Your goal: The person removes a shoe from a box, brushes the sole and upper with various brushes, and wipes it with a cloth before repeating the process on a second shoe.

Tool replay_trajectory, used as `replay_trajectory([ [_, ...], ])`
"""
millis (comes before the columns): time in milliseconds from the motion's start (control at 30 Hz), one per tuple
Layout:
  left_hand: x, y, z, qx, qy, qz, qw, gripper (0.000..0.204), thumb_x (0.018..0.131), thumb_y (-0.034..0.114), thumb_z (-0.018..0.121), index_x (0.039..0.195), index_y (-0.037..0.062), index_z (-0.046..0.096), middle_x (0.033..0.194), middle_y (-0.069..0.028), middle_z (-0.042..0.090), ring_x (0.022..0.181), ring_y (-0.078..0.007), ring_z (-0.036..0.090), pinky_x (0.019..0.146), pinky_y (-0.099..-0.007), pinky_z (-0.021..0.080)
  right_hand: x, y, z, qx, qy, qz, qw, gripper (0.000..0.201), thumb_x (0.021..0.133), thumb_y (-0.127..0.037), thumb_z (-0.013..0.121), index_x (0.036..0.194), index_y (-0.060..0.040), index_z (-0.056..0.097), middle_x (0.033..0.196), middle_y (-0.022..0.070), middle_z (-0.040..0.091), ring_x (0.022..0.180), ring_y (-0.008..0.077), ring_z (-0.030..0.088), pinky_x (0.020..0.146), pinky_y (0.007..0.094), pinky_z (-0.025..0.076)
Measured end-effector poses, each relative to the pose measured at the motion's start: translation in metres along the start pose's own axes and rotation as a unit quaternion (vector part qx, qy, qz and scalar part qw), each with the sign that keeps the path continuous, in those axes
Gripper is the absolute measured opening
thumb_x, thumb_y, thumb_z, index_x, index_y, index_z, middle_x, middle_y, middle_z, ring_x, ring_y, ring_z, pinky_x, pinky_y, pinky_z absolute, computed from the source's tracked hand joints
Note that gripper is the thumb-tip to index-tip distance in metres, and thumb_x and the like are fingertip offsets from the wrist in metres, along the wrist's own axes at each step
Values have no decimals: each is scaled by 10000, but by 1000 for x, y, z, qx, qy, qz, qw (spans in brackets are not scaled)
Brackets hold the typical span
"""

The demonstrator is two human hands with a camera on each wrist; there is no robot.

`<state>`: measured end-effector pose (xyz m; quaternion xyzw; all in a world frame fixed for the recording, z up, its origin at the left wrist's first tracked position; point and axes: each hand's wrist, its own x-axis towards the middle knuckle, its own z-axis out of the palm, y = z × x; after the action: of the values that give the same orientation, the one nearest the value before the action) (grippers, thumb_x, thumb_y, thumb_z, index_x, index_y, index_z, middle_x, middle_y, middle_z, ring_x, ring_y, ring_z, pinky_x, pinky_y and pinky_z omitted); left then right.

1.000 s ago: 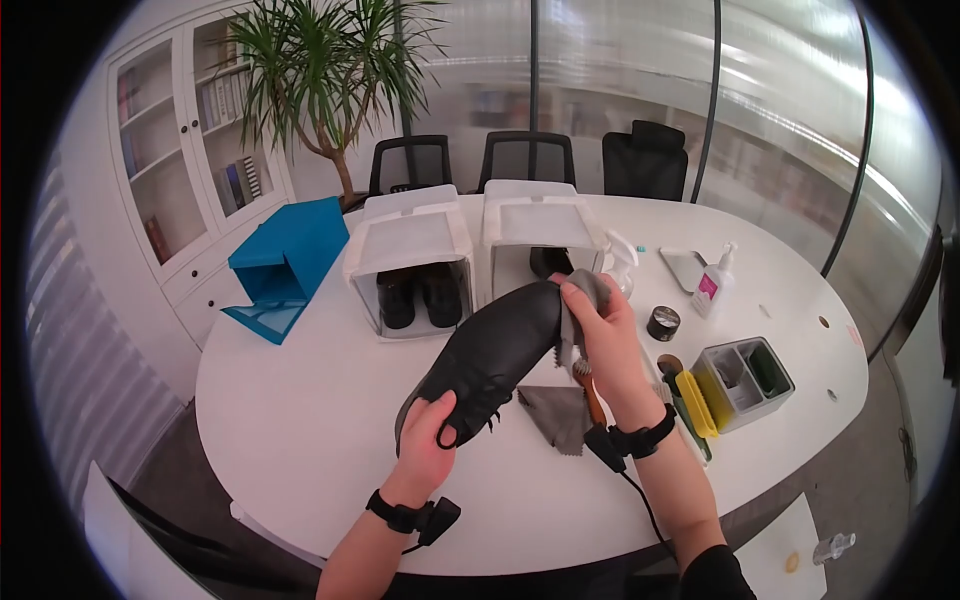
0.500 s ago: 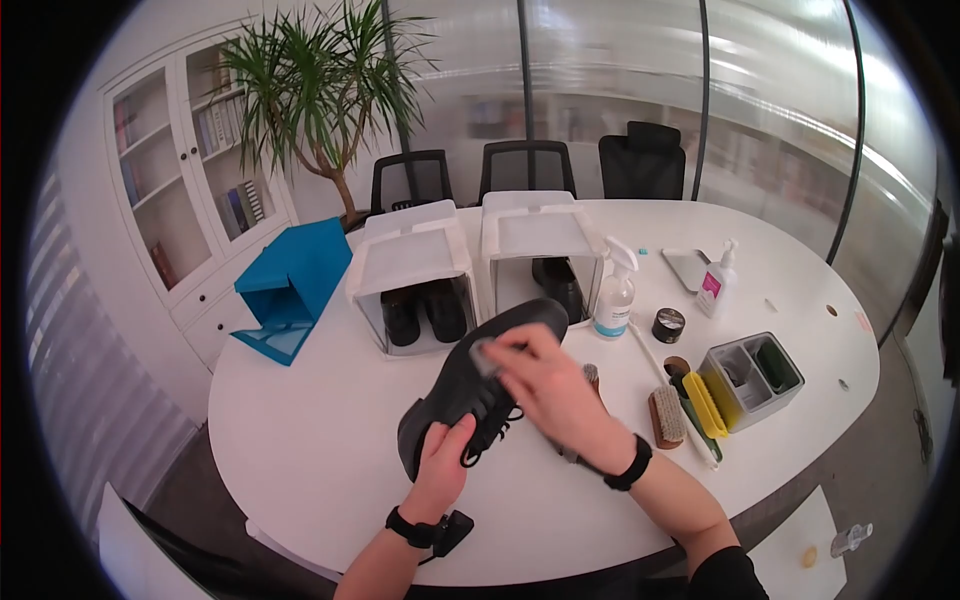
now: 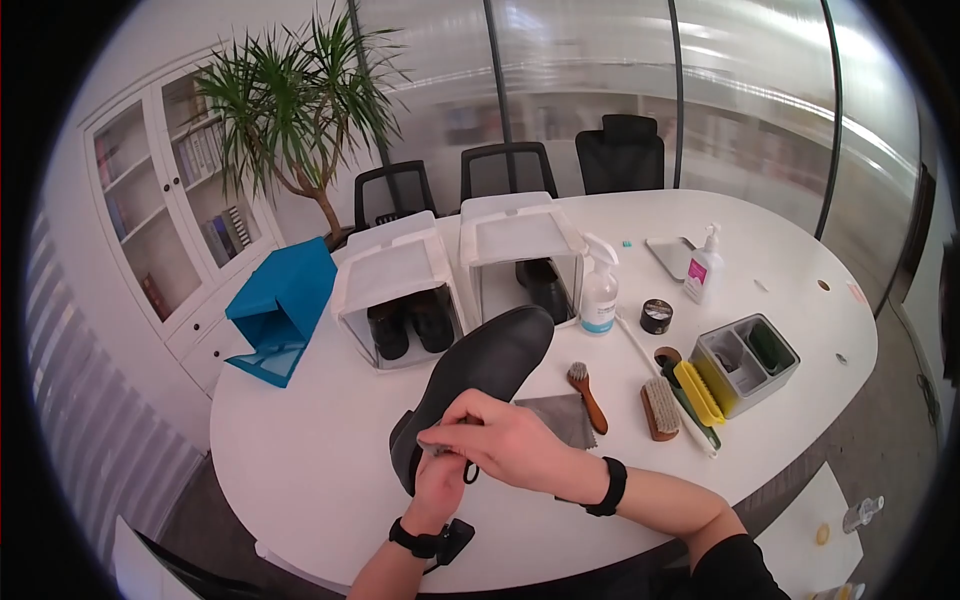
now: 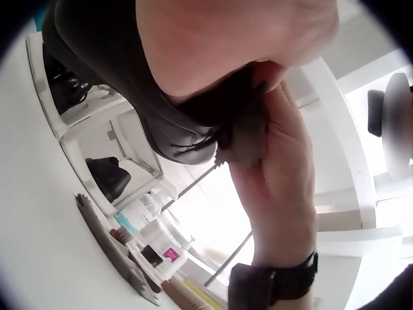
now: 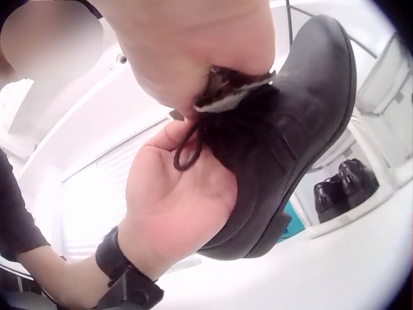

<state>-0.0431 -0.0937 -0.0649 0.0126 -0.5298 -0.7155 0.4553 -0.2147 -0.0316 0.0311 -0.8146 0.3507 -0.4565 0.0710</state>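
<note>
Over the near part of the table, my left hand point(image 3: 437, 492) grips a black lace-up shoe point(image 3: 492, 355) at its heel end, the toe pointing away to the upper right. My right hand point(image 3: 512, 442) pinches a small grey cloth point(image 4: 248, 141) at the shoe's opening, right above the left hand. A loop of the black shoelace point(image 5: 187, 150) hangs over the left palm in the right wrist view. Much of the lacing is hidden behind the right hand. Another grey cloth point(image 3: 568, 418) lies flat on the table, with a wooden-handled brush point(image 3: 590, 400) by its edge.
Two white shoe boxes point(image 3: 385, 272) with black shoes inside stand behind, a blue box point(image 3: 285, 300) left of them. To the right are a spray bottle point(image 3: 600, 300), a round tin point(image 3: 656, 316), a bristle brush point(image 3: 660, 408), a yellow brush point(image 3: 700, 393) and a grey organiser point(image 3: 735, 395).
My right hand has moved with its cloth from the toe, back along the shoe to the opening near my left hand. The left hand keeps its grip.
</note>
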Motion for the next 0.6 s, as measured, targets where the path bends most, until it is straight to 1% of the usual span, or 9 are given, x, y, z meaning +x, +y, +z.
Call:
replay_trajectory([
  [67, 3, 0, 4, 3, -25, 10, 1000, 325, 1043, 120, 453, 1343, 39, 549, 1267, -20, 621, 1226, -131, 564, 1058, -303, 433, -1, 2, -1, -25, -6, 21, 999, 392, 844, 8, 717, 1206, -139, 755, 1035, 66, 595, 878, 215, 671, 677, 329, 571],
  [133, 3, 0, 26, -32, 147, -7, 989, 289, 1049, 258, 501, 1249, 74, 600, 1124, -22, 642, 936, -107, 582, 790, -271, 440, -1, 17, 1, -94, 81, -1, 992, 353, 867, -21, 692, 1198, -132, 741, 1065, 45, 598, 844, 203, 687, 674, 290, 582],
  [167, 3, 3, 31, -32, 146, -8, 989, 289, 1049, 258, 501, 1249, 74, 600, 1124, -22, 642, 936, -107, 582, 790, -271, 440, -1, 23, -3, -94, 81, -1, 992, 353, 867, -21, 692, 1198, -132, 741, 1065, 45, 598, 844, 203, 687, 674, 290, 582],
  [233, 6, 7, 38, 7, 177, -46, 983, 401, 1091, 262, 464, 1428, 59, 543, 1307, -40, 658, 1082, -119, 621, 869, -273, 461, 3, 38, -19, -90, 136, 38, 986, 419, 827, 73, 698, 1188, -131, 759, 1029, 73, 604, 839, 200, 663, 672, 312, 552],
  [267, 6, 5, 32, 16, 154, -44, 987, 446, 1116, 267, 441, 1500, 46, 495, 1428, -55, 625, 1235, -149, 611, 980, -307, 479, 8, 50, -23, -110, 182, -2, 977, 430, 810, 102, 691, 1178, -110, 758, 1019, 76, 599, 817, 208, 652, 669, 312, 544],
  [300, 5, 4, 31, 16, 155, -44, 987, 446, 1116, 267, 441, 1500, 46, 495, 1428, -55, 625, 1235, -149, 611, 980, -307, 479, 5, 54, -27, -110, 181, -2, 977, 430, 810, 102, 691, 1178, -110, 758, 1019, 76, 599, 817, 208, 652, 669, 312, 544],
  [367, 6, 3, 31, 20, 176, -69, 982, 318, 1111, 270, 492, 1338, 68, 586, 1282, -20, 658, 1109, -112, 610, 908, -272, 458, 2, 58, -36, -140, 158, 78, 974, 394, 833, 103, 684, 1169, -89, 754, 1011, 83, 599, 836, 222, 650, 694, 324, 546],
  [467, 4, -5, 20, 2, 199, -66, 978, 300, 1109, 274, 500, 1288, 57, 605, 1258, -15, 660, 1092, -99, 602, 897, -260, 447, 6, 87, -43, -195, 234, 67, 950, 302, 889, 74, 673, 1144, -67, 749, 994, 100, 600, 846, 246, 646, 706, 358, 539],
  [600, 11, 1, 24, -10, 201, -56, 978, 345, 1107, 258, 485, 1346, 33, 591, 1334, -42, 656, 1199, -148, 606, 993, -297, 463, 2, 99, -58, -156, 286, 138, 935, 245, 934, 42, 657, 1144, -54, 738, 986, 113, 594, 830, 261, 625, 746, 349, 523],
])
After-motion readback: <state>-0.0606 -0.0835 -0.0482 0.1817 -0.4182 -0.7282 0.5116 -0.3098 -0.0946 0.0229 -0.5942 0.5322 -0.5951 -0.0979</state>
